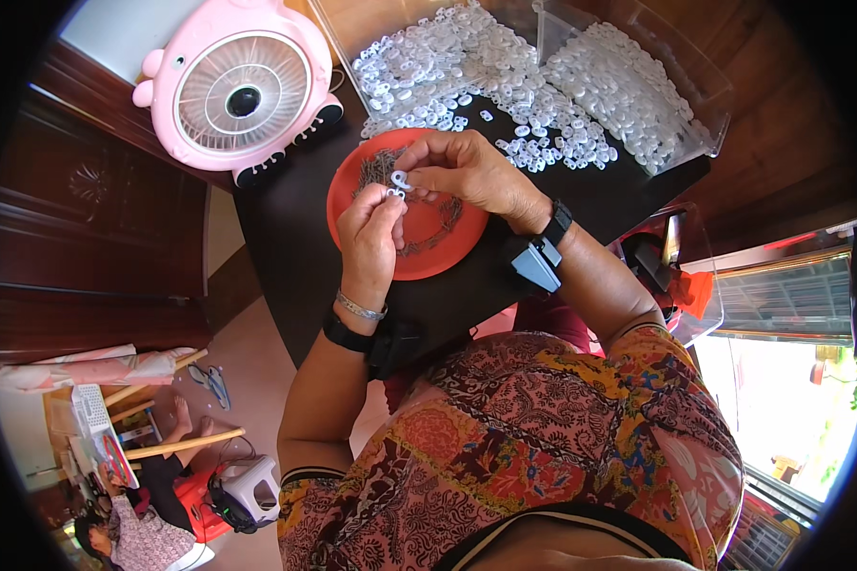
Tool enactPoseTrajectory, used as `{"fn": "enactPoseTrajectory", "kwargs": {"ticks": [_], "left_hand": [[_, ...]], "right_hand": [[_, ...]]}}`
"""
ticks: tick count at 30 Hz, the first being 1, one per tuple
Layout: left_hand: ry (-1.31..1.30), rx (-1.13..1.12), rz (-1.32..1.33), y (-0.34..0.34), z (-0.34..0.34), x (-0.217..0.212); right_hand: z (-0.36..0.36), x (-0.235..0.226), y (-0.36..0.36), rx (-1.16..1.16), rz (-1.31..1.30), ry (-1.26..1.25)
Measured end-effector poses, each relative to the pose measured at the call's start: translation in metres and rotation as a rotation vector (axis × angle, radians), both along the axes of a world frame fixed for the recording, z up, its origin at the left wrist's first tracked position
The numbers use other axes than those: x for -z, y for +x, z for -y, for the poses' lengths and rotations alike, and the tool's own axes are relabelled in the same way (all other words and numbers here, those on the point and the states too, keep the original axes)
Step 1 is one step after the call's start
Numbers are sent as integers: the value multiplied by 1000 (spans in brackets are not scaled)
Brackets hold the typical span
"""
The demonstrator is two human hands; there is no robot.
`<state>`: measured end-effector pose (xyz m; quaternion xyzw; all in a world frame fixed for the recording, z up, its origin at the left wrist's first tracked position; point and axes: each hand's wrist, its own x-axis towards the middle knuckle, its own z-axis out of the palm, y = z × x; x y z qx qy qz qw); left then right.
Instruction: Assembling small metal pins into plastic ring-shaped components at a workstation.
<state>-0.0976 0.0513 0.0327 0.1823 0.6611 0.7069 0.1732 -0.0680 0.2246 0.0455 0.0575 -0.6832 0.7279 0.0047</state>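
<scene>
Above a round orange-red basin (433,265), my two hands meet at their fingertips. My left hand (369,228) is closed, pinching a small white plastic piece with holes (395,194) between thumb and fingers. Just above it, my right hand (471,173) pinches a white, curved, hook-like plastic piece (400,179). The two pieces are close together; whether they are joined I cannot tell. In the basin lie many thin grey-brown pieces (379,167), like small screws or nails, too small to make out exactly.
A large heap of white two-holed plastic pieces (448,62) covers the far side of the dark table (290,276). More fill a clear plastic box (628,95) at the far right. A pink animal-shaped fan (233,95) stands at left. Another person (152,528) sits at lower left.
</scene>
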Motion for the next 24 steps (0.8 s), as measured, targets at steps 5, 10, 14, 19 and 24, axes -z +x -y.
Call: {"fn": "enactPoseTrajectory", "kwargs": {"ticks": [5,10,14,19,24], "left_hand": [[12,4,-4,1,-1,1],[-1,3,-12,0,1,3],[-26,5,-12,1,1,1],[35,-21,112,4,1,-4],[95,-94,154,7,0,-8]], "right_hand": [[2,2,-1,-12,-23,6],[3,3,-1,-30,-60,60],[4,4,-2,-50,-164,138],[9,3,1,-19,-245,227],[18,6,3,28,-382,280]]}}
